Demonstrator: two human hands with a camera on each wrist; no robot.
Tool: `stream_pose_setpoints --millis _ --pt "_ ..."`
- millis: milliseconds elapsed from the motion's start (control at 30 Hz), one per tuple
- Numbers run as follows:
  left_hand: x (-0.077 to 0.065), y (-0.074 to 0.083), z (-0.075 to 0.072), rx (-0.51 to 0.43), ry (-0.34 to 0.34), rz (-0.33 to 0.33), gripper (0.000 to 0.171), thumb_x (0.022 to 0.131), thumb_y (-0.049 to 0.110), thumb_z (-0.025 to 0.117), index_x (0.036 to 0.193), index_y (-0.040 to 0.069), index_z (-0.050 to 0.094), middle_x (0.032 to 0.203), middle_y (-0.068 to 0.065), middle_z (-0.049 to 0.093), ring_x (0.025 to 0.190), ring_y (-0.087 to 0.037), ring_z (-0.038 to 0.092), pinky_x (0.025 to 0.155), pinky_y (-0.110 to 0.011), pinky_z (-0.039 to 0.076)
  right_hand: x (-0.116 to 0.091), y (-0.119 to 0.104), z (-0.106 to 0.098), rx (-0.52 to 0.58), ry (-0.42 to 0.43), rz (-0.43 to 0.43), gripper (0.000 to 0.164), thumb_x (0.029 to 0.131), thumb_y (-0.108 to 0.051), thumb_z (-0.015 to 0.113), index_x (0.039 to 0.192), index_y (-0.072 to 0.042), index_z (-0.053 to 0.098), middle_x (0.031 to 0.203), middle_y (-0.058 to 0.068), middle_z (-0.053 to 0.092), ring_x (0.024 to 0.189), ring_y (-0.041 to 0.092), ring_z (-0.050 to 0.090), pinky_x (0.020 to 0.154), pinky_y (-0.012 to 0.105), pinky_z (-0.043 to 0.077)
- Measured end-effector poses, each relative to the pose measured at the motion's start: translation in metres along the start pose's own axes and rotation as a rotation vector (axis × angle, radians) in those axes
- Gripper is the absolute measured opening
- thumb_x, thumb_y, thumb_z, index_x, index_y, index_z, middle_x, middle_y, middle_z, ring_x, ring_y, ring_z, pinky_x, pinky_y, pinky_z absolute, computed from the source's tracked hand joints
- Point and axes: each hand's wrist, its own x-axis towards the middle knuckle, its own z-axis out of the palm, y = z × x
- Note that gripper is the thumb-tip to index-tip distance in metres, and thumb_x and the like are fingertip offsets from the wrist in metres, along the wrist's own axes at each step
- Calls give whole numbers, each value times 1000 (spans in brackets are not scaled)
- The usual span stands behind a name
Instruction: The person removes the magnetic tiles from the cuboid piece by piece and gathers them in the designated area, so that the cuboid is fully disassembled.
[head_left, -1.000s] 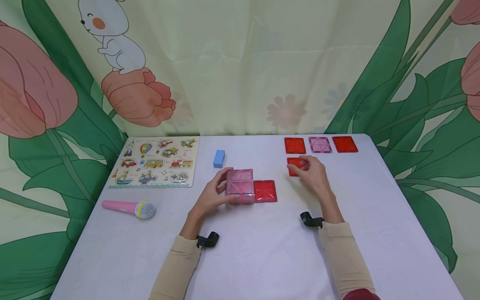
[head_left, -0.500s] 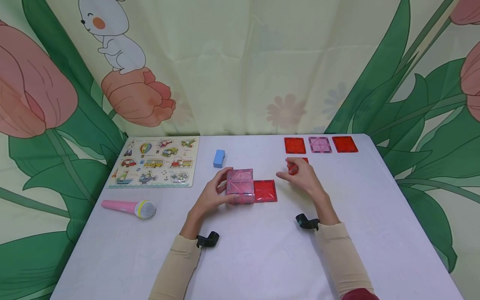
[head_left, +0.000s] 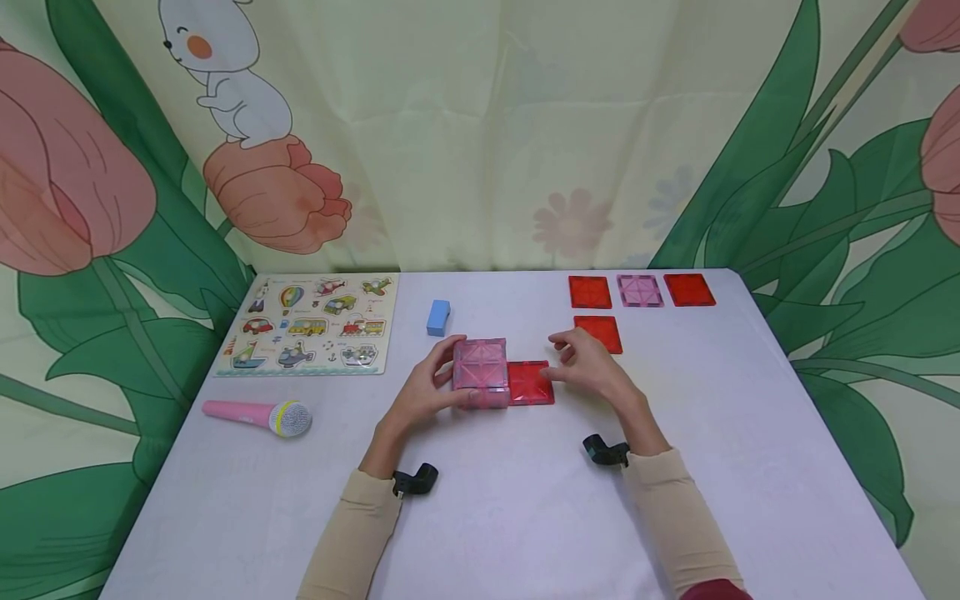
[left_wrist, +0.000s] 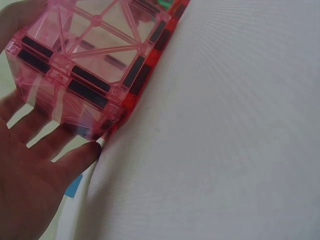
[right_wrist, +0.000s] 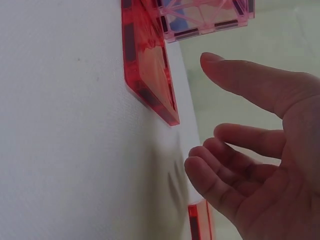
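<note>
My left hand (head_left: 420,388) grips a translucent pink cube of magnetic tiles (head_left: 480,364), thumb on the near side and fingers behind it on the left. In the left wrist view the cube (left_wrist: 95,50) shows black magnets along its edges. A red magnetic tile (head_left: 529,384) lies flat against the cube's right side. My right hand (head_left: 592,363) hovers by that tile's right edge, holding nothing. In the right wrist view its thumb (right_wrist: 250,82) is stretched out and the other fingers are loosely bent. Behind this hand lies another red tile (head_left: 600,333).
At the back right lie a red tile (head_left: 589,292), a pink tile (head_left: 640,290) and another red tile (head_left: 690,289). A blue block (head_left: 438,317) stands behind the cube. A picture puzzle board (head_left: 311,323) and a pink toy microphone (head_left: 258,417) lie on the left.
My right hand has moved left and nearer from the separate red tile, which stays in place, to beside the tile against the cube. The left hand and cube have not moved.
</note>
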Motion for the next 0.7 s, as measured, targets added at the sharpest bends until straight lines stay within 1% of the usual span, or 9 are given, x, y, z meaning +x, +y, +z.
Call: stream_pose_setpoints --millis 167,400,567,700 --pt "0 0 0 -1 0 -5 87 79 27 85 152 26 38 150 -4 47 142 -26 43 117 -43 40 0 -2 4 -31 -34 -8 70 79 -32 85 138 -7 56 122 13 59 107 27 58 82 36 60" --pt "0 0 0 3 4 -5 88 79 27 85 153 22 37 149 -4 47 141 -26 44 117 -43 40 -2 -4 7 -53 -109 -7 72 76 -26 87 138 -8 57 120 11 57 100 24 54 73 27 57" --pt "0 0 0 -3 3 -10 87 79 23 85 152 25 38 149 -5 47 141 -25 44 117 -43 40 -4 -5 8 -72 -146 16 77 72 -25 90 140 -10 56 119 10 55 102 23 54 72 28 58" --pt "1 0 0 -5 0 -7 87 79 23 85 152 24 38 150 -6 47 142 -26 44 118 -43 40 -5 -7 7 -90 -170 20 80 69 -24 91 140 -10 56 120 10 53 105 24 53 73 30 59"
